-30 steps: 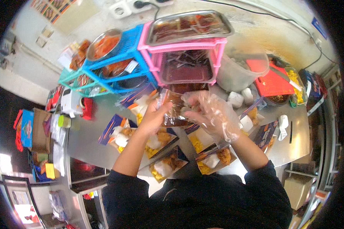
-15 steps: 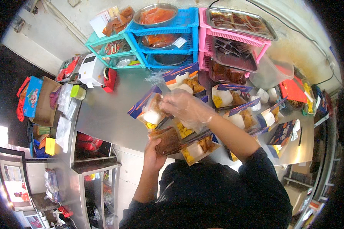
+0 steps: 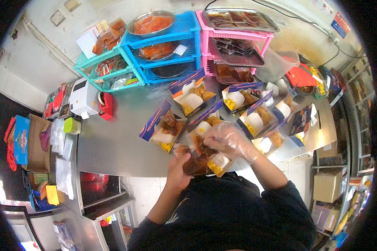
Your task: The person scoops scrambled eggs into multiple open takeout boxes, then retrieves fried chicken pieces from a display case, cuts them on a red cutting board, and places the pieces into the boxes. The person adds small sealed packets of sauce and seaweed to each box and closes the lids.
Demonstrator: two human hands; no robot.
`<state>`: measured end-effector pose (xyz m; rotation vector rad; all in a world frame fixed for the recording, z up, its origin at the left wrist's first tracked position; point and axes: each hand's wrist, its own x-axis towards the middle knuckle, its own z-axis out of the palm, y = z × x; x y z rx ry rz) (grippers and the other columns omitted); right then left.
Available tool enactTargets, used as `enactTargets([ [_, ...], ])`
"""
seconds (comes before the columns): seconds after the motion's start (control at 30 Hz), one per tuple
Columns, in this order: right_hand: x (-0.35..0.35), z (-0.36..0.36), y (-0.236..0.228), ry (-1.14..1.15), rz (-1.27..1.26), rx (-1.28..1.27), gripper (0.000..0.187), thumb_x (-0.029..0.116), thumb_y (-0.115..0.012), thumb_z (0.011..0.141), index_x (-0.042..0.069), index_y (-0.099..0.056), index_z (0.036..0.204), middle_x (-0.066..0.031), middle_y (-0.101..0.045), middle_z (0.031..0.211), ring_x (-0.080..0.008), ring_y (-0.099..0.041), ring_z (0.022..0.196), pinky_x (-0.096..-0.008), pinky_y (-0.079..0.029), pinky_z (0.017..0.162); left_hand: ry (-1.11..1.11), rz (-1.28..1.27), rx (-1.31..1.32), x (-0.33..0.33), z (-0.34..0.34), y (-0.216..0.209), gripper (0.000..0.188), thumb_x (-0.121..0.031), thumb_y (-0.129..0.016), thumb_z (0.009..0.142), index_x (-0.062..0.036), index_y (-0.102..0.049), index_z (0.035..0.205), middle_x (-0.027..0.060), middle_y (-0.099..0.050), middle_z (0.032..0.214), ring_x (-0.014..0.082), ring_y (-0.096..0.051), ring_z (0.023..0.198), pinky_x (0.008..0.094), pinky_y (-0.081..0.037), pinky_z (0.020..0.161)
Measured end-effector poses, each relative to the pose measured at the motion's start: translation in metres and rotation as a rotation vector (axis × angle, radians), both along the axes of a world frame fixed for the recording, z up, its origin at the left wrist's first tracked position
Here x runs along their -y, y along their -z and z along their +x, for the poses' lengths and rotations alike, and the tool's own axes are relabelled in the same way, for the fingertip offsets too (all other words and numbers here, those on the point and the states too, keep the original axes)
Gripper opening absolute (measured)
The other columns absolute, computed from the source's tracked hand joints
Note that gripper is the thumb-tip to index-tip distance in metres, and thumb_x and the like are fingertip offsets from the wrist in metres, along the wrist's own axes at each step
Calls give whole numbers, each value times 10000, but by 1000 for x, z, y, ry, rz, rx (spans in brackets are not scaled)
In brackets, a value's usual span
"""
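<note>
My bare left hand [image 3: 179, 170] is closed around a stack of flat clear sachets of dark brown sauce [image 3: 195, 165] at the table's front edge. My right hand [image 3: 229, 141], in a clear plastic glove, pinches a brown sauce sachet [image 3: 200, 147] just above that stack, over a meal box. Left of it stands an open blue-and-orange meal box [image 3: 148, 124] with white rice, yellow food and a brown piece on top. Behind it another box [image 3: 187, 109] holds rice and fried pieces. The box nearest me [image 3: 218, 162] is partly covered by the sachets.
Several more filled boxes [image 3: 255, 121] crowd the right of the steel table [image 3: 109, 144]. Blue [image 3: 188, 31] and pink [image 3: 203, 46] tiered racks with sachet trays line the back. A white machine [image 3: 83, 98] and red tape dispenser [image 3: 106, 106] sit left.
My right hand has moved from the left box toward me and rightward, to beside the sachets in my left hand. A brown piece lies uncovered in the left box. The view has shifted.
</note>
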<state>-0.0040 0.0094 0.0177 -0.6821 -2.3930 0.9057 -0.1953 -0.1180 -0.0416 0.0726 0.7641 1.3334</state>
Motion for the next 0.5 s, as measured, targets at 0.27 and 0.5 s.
enactTargets([
  [0.27,2,2,-15,169,64,238,219,268,-613,898,55,-646,934,-143,-640,918,-338,-617,869,-415,-496,726,-49,41,-66,-17,1,-8,382,-98,-536,942,-60,-435,1309,116,-576,1209,275,-593,1096,474,-500,943],
  [0.5,-3,-17,-19,-71,-206,161,274,318,-577,905,49,-622,880,-178,-602,806,-373,-587,779,-459,-463,691,-4,94,-52,-22,17,-28,422,-31,-524,935,-37,-398,1337,126,-546,1248,248,-568,1145,414,-484,981],
])
